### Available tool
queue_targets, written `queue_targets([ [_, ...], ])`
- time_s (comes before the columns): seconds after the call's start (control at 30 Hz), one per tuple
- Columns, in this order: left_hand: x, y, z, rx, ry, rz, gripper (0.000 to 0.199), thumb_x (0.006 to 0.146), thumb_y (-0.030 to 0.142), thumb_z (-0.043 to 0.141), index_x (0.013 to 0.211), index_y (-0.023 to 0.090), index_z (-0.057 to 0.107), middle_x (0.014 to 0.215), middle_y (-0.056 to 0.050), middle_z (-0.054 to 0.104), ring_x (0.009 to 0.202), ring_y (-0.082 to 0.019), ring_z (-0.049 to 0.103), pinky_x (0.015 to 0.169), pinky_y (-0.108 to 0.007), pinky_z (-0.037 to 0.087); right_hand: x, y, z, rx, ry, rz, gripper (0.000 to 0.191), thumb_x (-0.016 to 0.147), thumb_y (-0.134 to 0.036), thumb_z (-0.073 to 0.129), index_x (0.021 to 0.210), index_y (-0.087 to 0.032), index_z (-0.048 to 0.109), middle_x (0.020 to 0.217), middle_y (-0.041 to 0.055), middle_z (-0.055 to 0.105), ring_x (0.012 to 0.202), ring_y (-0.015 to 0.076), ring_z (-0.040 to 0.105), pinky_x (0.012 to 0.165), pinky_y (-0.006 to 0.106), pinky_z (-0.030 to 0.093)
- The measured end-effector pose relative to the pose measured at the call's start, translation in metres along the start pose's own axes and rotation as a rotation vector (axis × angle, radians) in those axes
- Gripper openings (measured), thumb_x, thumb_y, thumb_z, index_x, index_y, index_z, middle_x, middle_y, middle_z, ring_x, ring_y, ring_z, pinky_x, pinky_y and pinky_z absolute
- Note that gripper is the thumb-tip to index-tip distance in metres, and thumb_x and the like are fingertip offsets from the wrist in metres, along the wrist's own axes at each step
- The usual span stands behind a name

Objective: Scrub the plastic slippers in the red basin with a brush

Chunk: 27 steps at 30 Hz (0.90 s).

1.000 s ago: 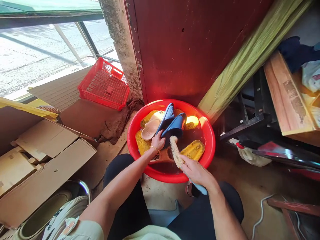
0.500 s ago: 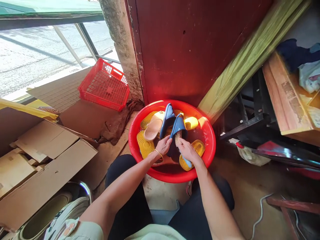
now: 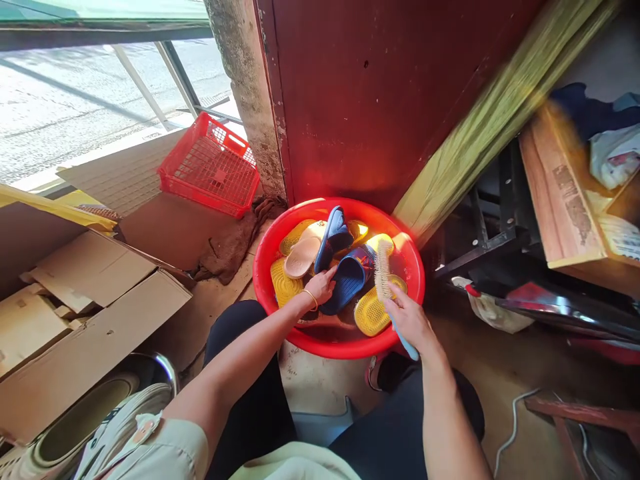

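A red basin [image 3: 416, 293] holds water and several slippers. My left hand [image 3: 320, 288], with a yellow bangle at the wrist, grips the left edge of a blue slipper [image 3: 350, 279] whose opening faces me. Another blue slipper [image 3: 332, 241] leans on its side just behind. My right hand [image 3: 407, 317] is closed round the light blue handle of a brush [image 3: 383, 273], its pale bristles raised over the basin's right part. Yellow slippers [image 3: 373, 312] lie around the basin, and a beige slipper [image 3: 301, 257] rests at the left.
A red plastic crate [image 3: 213, 170] stands on cardboard at the left, beside a brown cloth [image 3: 227, 250]. Cardboard boxes [image 3: 95, 327] fill the near left. Behind the basin is a dark red panel [image 3: 370, 107]. A wooden box [image 3: 565, 193] is at the right.
The brush has come out from the near blue slipper and moved right with my right hand. That slipper has turned and dropped lower, and my left hand has shifted slightly left.
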<state>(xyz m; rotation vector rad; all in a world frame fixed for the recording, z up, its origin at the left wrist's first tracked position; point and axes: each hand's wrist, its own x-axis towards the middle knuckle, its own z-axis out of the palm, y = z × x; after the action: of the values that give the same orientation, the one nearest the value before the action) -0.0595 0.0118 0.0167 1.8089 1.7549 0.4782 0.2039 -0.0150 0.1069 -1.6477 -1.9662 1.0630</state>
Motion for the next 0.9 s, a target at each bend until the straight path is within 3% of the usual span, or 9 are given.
queue_targets([
  [0.07, -0.002, 0.002, 0.002, 0.052, -0.037, -0.020, 0.060, 0.096, 0.024, 0.044, 0.155, 0.018, 0.034, 0.129, -0.020, 0.060, 0.114, -0.032, 0.065, 0.096, -0.041, 0.050, 0.016, -0.002, 0.017, -0.217, 0.020, -0.030, 0.055, 0.095, -0.034, 0.044, 0.148, -0.023, 0.051, 0.111, 0.0100, 0.074, 0.088, 0.0239, 0.070, 0.077, 0.032, 0.053],
  [0.17, -0.004, 0.004, 0.005, 0.174, -0.069, -0.061, 0.060, 0.097, 0.025, 0.041, 0.156, 0.022, 0.031, 0.137, -0.018, 0.055, 0.117, -0.031, 0.064, 0.094, -0.040, 0.051, 0.032, -0.013, 0.042, -0.477, -0.080, 0.009, 0.055, 0.097, -0.028, 0.040, 0.151, -0.025, 0.047, 0.118, 0.0122, 0.073, 0.104, 0.0271, 0.069, 0.086, 0.035, 0.049],
  [0.3, -0.007, 0.002, 0.005, 0.333, -0.111, -0.097, 0.054, 0.097, 0.030, 0.042, 0.150, 0.023, 0.038, 0.138, -0.017, 0.054, 0.117, -0.033, 0.063, 0.093, -0.043, 0.052, 0.042, -0.027, 0.061, -0.637, -0.160, 0.097, 0.056, 0.099, -0.026, 0.038, 0.155, -0.029, 0.040, 0.120, 0.0125, 0.072, 0.109, 0.0272, 0.067, 0.090, 0.036, 0.046],
  [0.43, -0.013, 0.007, -0.002, 0.351, -0.118, -0.117, 0.051, 0.098, 0.032, 0.041, 0.148, 0.022, 0.040, 0.130, -0.017, 0.059, 0.109, -0.031, 0.067, 0.084, -0.040, 0.053, 0.048, -0.027, 0.064, -0.651, -0.168, 0.119, 0.057, 0.100, -0.026, 0.036, 0.156, -0.030, 0.035, 0.118, 0.0122, 0.073, 0.104, 0.0256, 0.069, 0.087, 0.035, 0.046],
  [0.5, -0.017, 0.012, -0.010, 0.332, -0.046, -0.067, 0.048, 0.100, 0.035, 0.039, 0.146, 0.024, 0.043, 0.123, -0.014, 0.063, 0.106, -0.029, 0.067, 0.081, -0.038, 0.052, 0.049, -0.021, 0.061, -0.654, -0.140, 0.124, 0.058, 0.101, -0.028, 0.035, 0.159, -0.027, 0.030, 0.116, 0.0136, 0.073, 0.100, 0.0264, 0.070, 0.084, 0.035, 0.048],
  [0.6, -0.019, 0.018, -0.027, 0.272, 0.162, 0.008, 0.044, 0.101, 0.040, 0.039, 0.142, 0.027, 0.046, 0.126, -0.010, 0.061, 0.105, -0.026, 0.066, 0.080, -0.035, 0.051, 0.047, -0.009, 0.050, -0.632, -0.077, 0.151, 0.056, 0.102, -0.032, 0.035, 0.158, -0.024, 0.032, 0.113, 0.0140, 0.074, 0.098, 0.0271, 0.071, 0.082, 0.035, 0.049],
  [0.77, -0.008, 0.013, -0.056, 0.197, 0.476, -0.061, 0.040, 0.095, 0.041, 0.052, 0.129, 0.020, 0.054, 0.120, -0.012, 0.061, 0.106, -0.026, 0.063, 0.091, -0.036, 0.048, 0.038, -0.001, 0.042, -0.566, 0.077, 0.059, 0.056, 0.102, -0.030, 0.034, 0.157, -0.020, 0.034, 0.118, 0.0138, 0.072, 0.103, 0.0251, 0.069, 0.086, 0.033, 0.050],
  [0.83, -0.003, 0.006, -0.061, 0.198, 0.541, -0.118, 0.040, 0.092, 0.041, 0.058, 0.125, 0.018, 0.055, 0.120, -0.013, 0.061, 0.108, -0.028, 0.061, 0.093, -0.038, 0.047, 0.034, -0.003, 0.047, -0.551, 0.080, -0.053, 0.056, 0.102, -0.028, 0.036, 0.157, -0.019, 0.036, 0.124, 0.0133, 0.070, 0.107, 0.0235, 0.067, 0.088, 0.030, 0.050],
  [0.9, 0.000, -0.001, -0.059, 0.194, 0.509, -0.161, 0.041, 0.089, 0.042, 0.063, 0.122, 0.019, 0.056, 0.119, -0.014, 0.061, 0.108, -0.029, 0.061, 0.091, -0.039, 0.048, 0.031, -0.006, 0.054, -0.577, 0.057, -0.112, 0.056, 0.100, -0.028, 0.040, 0.156, -0.023, 0.038, 0.121, 0.0111, 0.071, 0.104, 0.0228, 0.068, 0.087, 0.030, 0.050],
])
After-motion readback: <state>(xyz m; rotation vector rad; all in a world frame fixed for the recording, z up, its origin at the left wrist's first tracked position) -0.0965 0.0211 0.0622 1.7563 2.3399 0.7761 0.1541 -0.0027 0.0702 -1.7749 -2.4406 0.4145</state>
